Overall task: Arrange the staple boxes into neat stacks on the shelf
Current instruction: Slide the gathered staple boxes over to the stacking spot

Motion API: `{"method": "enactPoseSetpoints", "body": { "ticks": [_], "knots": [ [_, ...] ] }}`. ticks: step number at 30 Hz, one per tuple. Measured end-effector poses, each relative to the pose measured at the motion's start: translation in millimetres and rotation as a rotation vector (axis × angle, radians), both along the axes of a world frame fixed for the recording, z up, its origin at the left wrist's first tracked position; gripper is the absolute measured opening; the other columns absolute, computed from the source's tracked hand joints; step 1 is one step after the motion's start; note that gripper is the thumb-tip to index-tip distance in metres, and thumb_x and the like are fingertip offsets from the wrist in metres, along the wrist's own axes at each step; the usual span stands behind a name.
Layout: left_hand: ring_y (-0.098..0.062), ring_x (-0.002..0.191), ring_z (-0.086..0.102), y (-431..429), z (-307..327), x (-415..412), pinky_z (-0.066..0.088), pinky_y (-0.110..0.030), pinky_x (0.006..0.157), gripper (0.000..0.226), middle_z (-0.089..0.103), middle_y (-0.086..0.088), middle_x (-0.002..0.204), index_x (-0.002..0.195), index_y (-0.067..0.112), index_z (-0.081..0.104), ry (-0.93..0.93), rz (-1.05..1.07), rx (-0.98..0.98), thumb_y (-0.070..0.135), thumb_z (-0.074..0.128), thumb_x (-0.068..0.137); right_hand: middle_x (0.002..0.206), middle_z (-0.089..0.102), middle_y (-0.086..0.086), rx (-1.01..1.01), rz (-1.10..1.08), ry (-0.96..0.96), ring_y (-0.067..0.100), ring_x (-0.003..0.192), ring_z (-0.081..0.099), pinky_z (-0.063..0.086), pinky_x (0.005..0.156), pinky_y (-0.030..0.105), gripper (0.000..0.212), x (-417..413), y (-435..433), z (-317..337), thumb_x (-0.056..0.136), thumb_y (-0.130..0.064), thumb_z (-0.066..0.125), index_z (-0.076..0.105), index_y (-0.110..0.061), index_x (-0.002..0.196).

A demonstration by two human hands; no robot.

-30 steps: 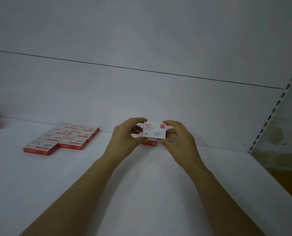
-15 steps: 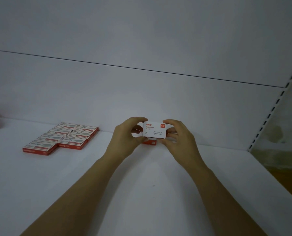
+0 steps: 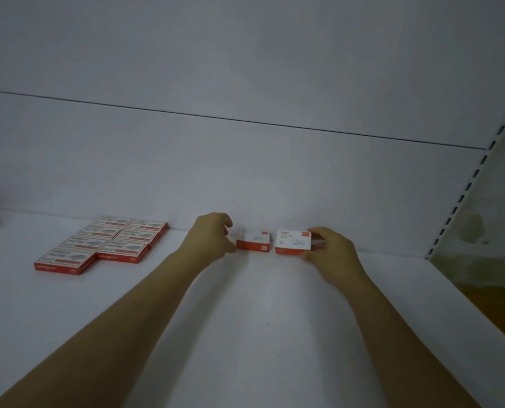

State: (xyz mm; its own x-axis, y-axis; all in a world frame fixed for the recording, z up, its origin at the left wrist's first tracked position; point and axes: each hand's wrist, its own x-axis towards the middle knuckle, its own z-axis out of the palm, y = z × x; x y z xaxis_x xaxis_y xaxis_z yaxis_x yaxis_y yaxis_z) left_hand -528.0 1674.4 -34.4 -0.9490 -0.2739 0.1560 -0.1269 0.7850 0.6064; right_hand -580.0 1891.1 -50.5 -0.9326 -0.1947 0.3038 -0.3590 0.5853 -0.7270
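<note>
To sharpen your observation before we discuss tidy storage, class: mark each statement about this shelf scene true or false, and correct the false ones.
1. The right hand has its grip on the right small white-and-red cardboard box. True.
2. That box is stacked on the left small white-and-red cardboard box. False: they are side by side, with a gap between them.
3. A group of flat red-and-white boxes lies left of the left hand. True.
4. The shelf board is black. False: it is white.
</note>
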Motion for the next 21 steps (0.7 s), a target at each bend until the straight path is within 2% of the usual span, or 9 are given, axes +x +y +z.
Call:
{"method": "enactPoseSetpoints", "body": {
  "ticks": [2, 5, 6, 8, 10, 12, 14, 17, 21],
  "knots": [
    [-0.023, 0.102, 0.058, 1, -5, -4, 0.043, -0.022, 0.073, 0.051, 0.06, -0.011, 0.118, 0.124, 0.006, 0.055, -0.026, 0.012, -0.002, 0.012, 0.075, 0.077, 0.114, 0.065, 0.013, 0.078, -0.032, -0.04, 0.024, 0.107, 0.06, 0.04, 0.076, 0.014, 0.035, -6, -1, -4, 0.078, -0.001, 0.071, 0.062, 0.0, 0.111],
    [-0.026, 0.106, 0.057, 3, -12, -11, 0.045, -0.028, 0.083, 0.043, 0.061, -0.013, 0.117, 0.121, 0.004, 0.058, -0.026, 0.029, -0.036, 0.015, 0.07, 0.081, 0.111, 0.067, 0.012, 0.159, -0.052, -0.076, 0.021, 0.102, 0.062, 0.037, 0.055, 0.007, 0.026, -13, -9, -9, 0.08, -0.006, 0.07, 0.064, -0.001, 0.105],
    [-0.027, 0.106, 0.058, 4, -14, -14, 0.046, -0.028, 0.085, 0.038, 0.062, -0.013, 0.115, 0.119, 0.004, 0.06, -0.018, 0.03, -0.041, 0.015, 0.068, 0.083, 0.11, 0.067, 0.011, 0.169, -0.057, -0.079, 0.021, 0.101, 0.062, 0.037, 0.054, 0.006, 0.024, -15, -12, -10, 0.081, -0.007, 0.069, 0.065, -0.001, 0.104],
    [-0.026, 0.101, 0.06, 7, -16, -18, 0.047, -0.029, 0.084, 0.023, 0.065, -0.013, 0.109, 0.107, 0.005, 0.066, -0.004, 0.028, -0.035, 0.012, 0.063, 0.086, 0.108, 0.069, 0.011, 0.185, -0.052, -0.053, 0.02, 0.099, 0.063, 0.037, 0.057, 0.006, 0.022, -18, -17, -12, 0.081, -0.006, 0.068, 0.068, -0.003, 0.103],
    [-0.023, 0.087, 0.06, 7, -18, -23, 0.047, -0.028, 0.076, 0.003, 0.066, -0.011, 0.095, 0.085, 0.01, 0.065, 0.004, 0.033, -0.038, 0.012, 0.063, 0.086, 0.104, 0.07, 0.012, 0.191, -0.044, -0.008, 0.02, 0.094, 0.064, 0.038, 0.058, 0.003, 0.02, -19, -20, -14, 0.079, -0.002, 0.068, 0.07, -0.003, 0.1],
    [-0.019, 0.075, 0.051, 6, -20, -29, 0.045, -0.027, 0.07, 0.014, 0.057, -0.006, 0.082, 0.075, 0.017, 0.055, 0.015, 0.034, -0.039, 0.015, 0.066, 0.084, 0.104, 0.07, 0.012, 0.133, -0.051, 0.007, 0.021, 0.094, 0.064, 0.04, 0.066, 0.006, 0.025, -19, -21, -16, 0.076, 0.002, 0.07, 0.071, -0.002, 0.101],
    [-0.018, 0.072, 0.046, 5, -22, -31, 0.043, -0.027, 0.068, 0.02, 0.051, -0.004, 0.078, 0.073, 0.018, 0.05, 0.028, 0.026, -0.049, 0.016, 0.068, 0.083, 0.107, 0.069, 0.013, 0.062, -0.068, 0.007, 0.023, 0.097, 0.064, 0.042, 0.079, 0.013, 0.034, -18, -21, -16, 0.073, 0.006, 0.072, 0.069, -0.001, 0.106],
    [-0.019, 0.072, 0.047, 4, -23, -34, 0.043, -0.026, 0.068, 0.02, 0.052, -0.006, 0.078, 0.073, 0.016, 0.05, 0.018, 0.021, -0.091, 0.016, 0.067, 0.083, 0.108, 0.068, 0.014, 0.082, -0.061, 0.024, 0.023, 0.097, 0.064, 0.045, 0.082, 0.018, 0.037, -18, -23, -15, 0.072, 0.004, 0.074, 0.067, -0.002, 0.108],
    [-0.026, 0.087, 0.059, 7, -18, -32, 0.048, -0.03, 0.078, 0.008, 0.063, -0.011, 0.095, 0.085, 0.01, 0.06, -0.03, 0.013, -0.165, 0.017, 0.065, 0.084, 0.114, 0.063, 0.016, 0.327, -0.029, 0.014, 0.026, 0.103, 0.06, 0.046, 0.088, 0.026, 0.037, -21, -24, -5, 0.079, -0.008, 0.071, 0.062, -0.004, 0.115]
  ]
}}
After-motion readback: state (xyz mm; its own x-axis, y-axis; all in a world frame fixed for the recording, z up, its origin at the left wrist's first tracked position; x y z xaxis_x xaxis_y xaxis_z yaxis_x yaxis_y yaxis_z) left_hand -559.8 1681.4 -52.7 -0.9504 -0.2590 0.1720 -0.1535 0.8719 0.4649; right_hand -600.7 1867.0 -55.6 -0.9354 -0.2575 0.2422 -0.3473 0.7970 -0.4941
